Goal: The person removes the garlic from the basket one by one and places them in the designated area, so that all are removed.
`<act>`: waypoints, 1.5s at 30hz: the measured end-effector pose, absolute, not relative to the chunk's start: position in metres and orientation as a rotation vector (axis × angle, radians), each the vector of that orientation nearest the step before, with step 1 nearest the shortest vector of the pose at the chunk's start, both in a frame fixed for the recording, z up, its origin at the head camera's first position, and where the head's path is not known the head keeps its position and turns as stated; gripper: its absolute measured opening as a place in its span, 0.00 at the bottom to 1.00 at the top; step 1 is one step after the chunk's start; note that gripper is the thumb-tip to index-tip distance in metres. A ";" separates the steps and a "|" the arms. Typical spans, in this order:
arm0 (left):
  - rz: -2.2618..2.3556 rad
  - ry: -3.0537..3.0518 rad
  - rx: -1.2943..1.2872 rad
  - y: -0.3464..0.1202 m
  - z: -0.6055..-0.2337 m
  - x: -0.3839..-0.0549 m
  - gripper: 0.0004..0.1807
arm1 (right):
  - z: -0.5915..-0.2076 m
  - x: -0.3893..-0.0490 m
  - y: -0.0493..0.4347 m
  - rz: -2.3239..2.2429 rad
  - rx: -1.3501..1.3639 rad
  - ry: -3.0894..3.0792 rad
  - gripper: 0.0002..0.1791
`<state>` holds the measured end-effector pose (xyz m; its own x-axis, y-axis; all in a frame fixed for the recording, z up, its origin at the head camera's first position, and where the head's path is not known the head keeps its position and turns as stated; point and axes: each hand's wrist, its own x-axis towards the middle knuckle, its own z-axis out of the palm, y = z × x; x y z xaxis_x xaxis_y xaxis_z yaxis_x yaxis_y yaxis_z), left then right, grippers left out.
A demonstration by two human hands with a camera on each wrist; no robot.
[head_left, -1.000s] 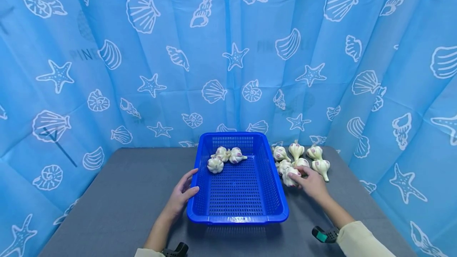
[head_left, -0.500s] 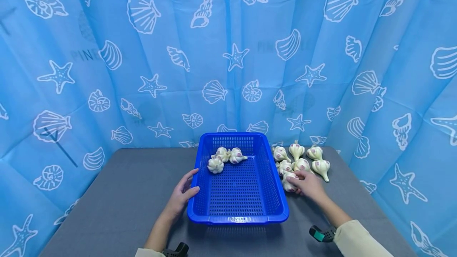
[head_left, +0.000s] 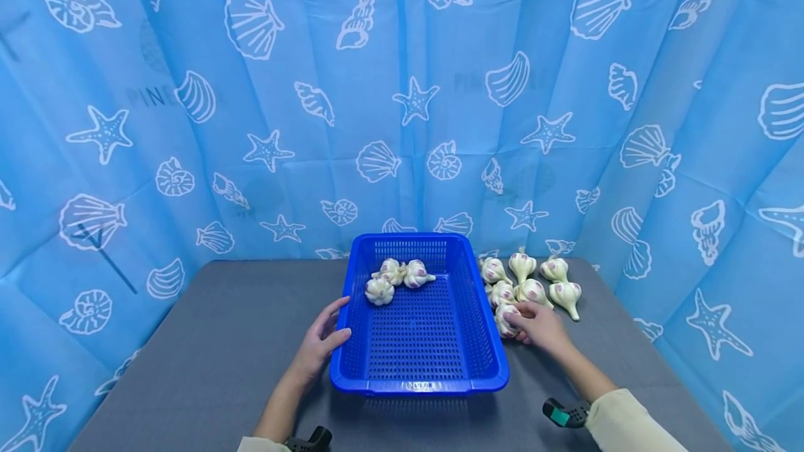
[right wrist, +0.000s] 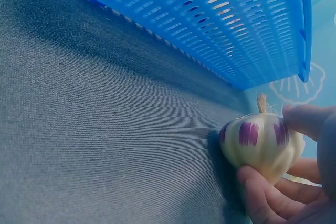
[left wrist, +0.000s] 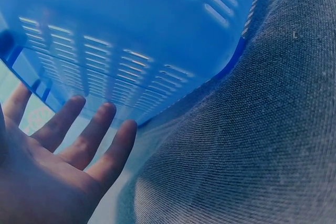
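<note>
Presently pinching a garlic bulb (right wrist: 261, 142) between the thumb and fingers of the right hand (head_left: 545, 326), just outside the right wall of a blue basket (head_left: 414, 333), with the forearm angled inward from the near right. Touching the left rim with the left hand (head_left: 314, 349), thumb and fingers spread apart and only slightly bent, palm turned toward the basket. Around both wrists, black bands (head_left: 565, 413); above them, cuffs of pale cream sleeves (head_left: 634, 420). On the held bulb, plump rounded lobes, smooth off-white skin, brushed purple streaks and a short, fibrous brown stalk. Inside the basket, toward the far left, three more bulbs (head_left: 379, 291) grouped together; beyond the right hand, six others (head_left: 532, 291) lying close together, some with long tapering necks. For the basket, glossy moulded plastic, rectangular with rounded corners, sloping slotted walls and a floor pierced in rows. Underneath, a grey, finely ribbed cloth (head_left: 251, 340); behind everything, a light-blue curtain (head_left: 333, 89) hanging in soft vertical folds, printed with white outlined shells and starfish.
</note>
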<state>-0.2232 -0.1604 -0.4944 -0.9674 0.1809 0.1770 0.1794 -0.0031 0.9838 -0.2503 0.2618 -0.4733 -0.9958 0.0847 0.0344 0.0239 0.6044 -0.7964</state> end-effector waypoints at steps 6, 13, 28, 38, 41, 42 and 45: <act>2.178 2.233 0.398 -0.160 -0.495 -0.223 0.31 | -0.474 -0.248 0.264 1.453 -0.075 -2.717 0.25; 2.178 2.230 0.387 -0.160 -0.495 -0.223 0.31 | -0.472 -0.244 0.267 1.474 -0.076 -2.694 0.25; 2.177 2.231 0.379 -0.159 -0.496 -0.223 0.31 | -0.457 -0.253 0.273 1.360 -0.139 -2.576 0.17; 2.204 2.205 0.397 -0.159 -0.497 -0.225 0.31 | -0.432 -0.264 0.269 1.400 -0.145 -2.511 0.17; 2.196 2.209 0.393 -0.160 -0.496 -0.225 0.31 | -0.422 -0.268 0.267 1.401 -0.135 -2.498 0.16; 2.199 2.206 0.394 -0.160 -0.496 -0.225 0.31 | -0.419 -0.269 0.266 1.407 -0.129 -2.490 0.16; 2.189 2.216 0.389 -0.160 -0.495 -0.224 0.31 | -0.411 -0.275 0.261 1.428 -0.115 -2.471 0.16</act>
